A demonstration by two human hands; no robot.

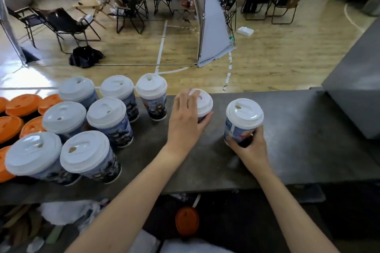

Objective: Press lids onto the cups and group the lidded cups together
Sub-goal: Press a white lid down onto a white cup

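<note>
Several printed paper cups with white lids (107,112) stand grouped at the left of the grey counter (298,150). My left hand (186,118) wraps a lidded cup (203,101) near the counter's far edge, thumb on its right side, fingers over the lid's left. To the right, my right hand (249,147) grips the lower body of another lidded cup (243,118), which stands apart from the group.
Orange-lidded cups (21,104) crowd the far left of the counter. A grey box (357,88) rises at the right. Below the counter lie an orange lid (187,221) and clutter. Beyond are a wooden floor, folding chairs and seated people.
</note>
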